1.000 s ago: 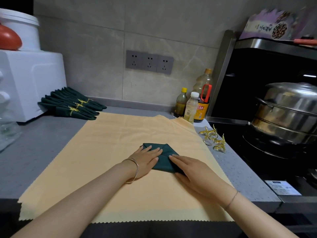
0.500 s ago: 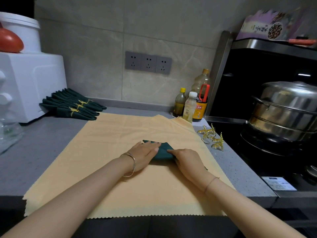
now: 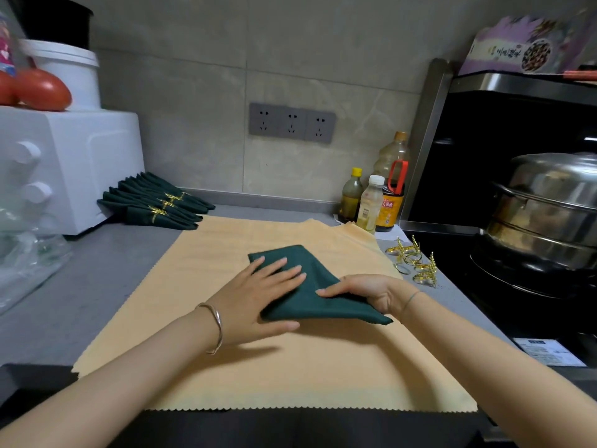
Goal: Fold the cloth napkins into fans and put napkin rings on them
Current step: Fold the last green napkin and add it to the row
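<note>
The dark green napkin [image 3: 323, 307] is soft, light cloth, so it will likely slump and lose its creases unless each fold is pressed flat. It looks matte and not slippery. The best hold is probably at the folded edges and corners, pinched through all layers while the other palm pins the middle.

It lies near the middle of a pale yellow cloth [image 3: 290, 376] spread on the grey tabletop [image 3: 97, 286]. It is folded into a thick, roughly triangular packet whose point runs out to the near right.

The left hand [image 3: 258, 295] rests flat on the napkin's left part, fingers [image 3: 284, 270] straight and spread, pressing it down. The right hand [image 3: 368, 292] pinches the right edge, thumb on top and the other fingers tucked under, out of sight.

Gold napkin rings [image 3: 413, 261] sit to the right, just off the yellow cloth. Finished ringed napkins [image 3: 155, 206] are stacked at the far left.
</note>
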The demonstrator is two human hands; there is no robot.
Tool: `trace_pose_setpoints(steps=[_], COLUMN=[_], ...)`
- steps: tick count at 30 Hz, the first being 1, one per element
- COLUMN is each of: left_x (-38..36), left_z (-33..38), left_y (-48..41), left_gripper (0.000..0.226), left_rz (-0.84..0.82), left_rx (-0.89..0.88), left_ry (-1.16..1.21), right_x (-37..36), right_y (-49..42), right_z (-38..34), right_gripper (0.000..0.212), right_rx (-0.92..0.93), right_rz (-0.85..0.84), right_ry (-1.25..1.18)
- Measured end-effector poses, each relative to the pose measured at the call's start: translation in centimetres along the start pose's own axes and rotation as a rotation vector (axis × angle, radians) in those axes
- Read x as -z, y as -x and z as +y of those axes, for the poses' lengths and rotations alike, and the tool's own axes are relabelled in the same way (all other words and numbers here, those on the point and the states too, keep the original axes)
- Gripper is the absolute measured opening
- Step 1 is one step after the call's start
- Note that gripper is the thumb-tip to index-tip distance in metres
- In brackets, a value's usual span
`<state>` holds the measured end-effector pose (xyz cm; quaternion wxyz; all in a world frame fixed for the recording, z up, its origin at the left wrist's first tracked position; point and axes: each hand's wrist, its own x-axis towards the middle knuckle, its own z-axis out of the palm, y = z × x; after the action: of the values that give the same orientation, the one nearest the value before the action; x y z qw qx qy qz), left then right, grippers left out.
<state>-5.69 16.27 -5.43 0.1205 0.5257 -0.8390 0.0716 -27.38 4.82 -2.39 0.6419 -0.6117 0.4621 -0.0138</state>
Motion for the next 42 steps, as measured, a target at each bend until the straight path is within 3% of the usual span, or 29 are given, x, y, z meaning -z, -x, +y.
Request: trace_pose_setpoints(steps=[4,8,11,14,16,18,20,24,28,32,34,37,42], left_x=[-1.5,-2.7,-2.9,-2.9,-2.8,-2.8,-2.7,-2.1,-1.7,-1.5,-1.3,-1.3,-1.4], left_z=[0.9,1.4,1.7,1.7,1.7,1.8,1.8,1.9,1.8,1.6,1.2,-0.4,-2.4], left_y=[0.0,-0.2,-0.4,-0.6,-0.8,-0.9,-1.1,-1.5,-1.6,-1.8,-2.0,-2.3,-3.9], left_gripper=[0.089,0.087,0.072,0.068,0.068,0.068,0.068,0.064,0.058,0.065,0.058,0.040,0.042], left_rz=[-0.209,-0.255,-0.261,-0.277,-0.290,-0.292,-0.299,-0.310,-0.292,-0.289,-0.271,-0.212,-0.043], left_rx=[0.062,0.118,0.138,0.144,0.148,0.149,0.143,0.135,0.127,0.087,0.069,0.149,0.369], left_ry=[0.053,0.204,0.194,0.165,0.158,0.145,0.116,0.093,0.109,0.067,0.093,0.240,0.580], right_x=[0.4,0.3,0.4,1.1,1.4,0.9,-0.1,-1.6,-2.1,-2.5,-2.4,-2.0,-1.1], right_y=[-1.3,-1.3,-0.3,0.5,1.2,2.3,3.4,3.9,3.2,2.4,2.1,2.0,1.8], right_z=[0.3,0.3,0.2,0.7,1.6,2.6,3.8,5.9,7.0,7.8,7.9,7.8,6.4], right_gripper=[0.019,0.018,0.023,0.029,0.024,0.016,0.015,0.023,0.029,0.018,0.014,0.015,0.014], right_rx=[-0.119,-0.113,-0.042,0.101,0.298,0.517,0.656,0.721,0.784,0.874,0.881,0.795,0.605], right_rz=[-0.126,-0.142,-0.080,0.227,0.501,0.660,0.613,0.540,0.607,0.714,0.741,0.760,0.641], right_ry=[0.088,0.155,0.203,0.480,0.694,0.846,0.903,1.133,1.173,1.245,1.237,1.083,0.735])
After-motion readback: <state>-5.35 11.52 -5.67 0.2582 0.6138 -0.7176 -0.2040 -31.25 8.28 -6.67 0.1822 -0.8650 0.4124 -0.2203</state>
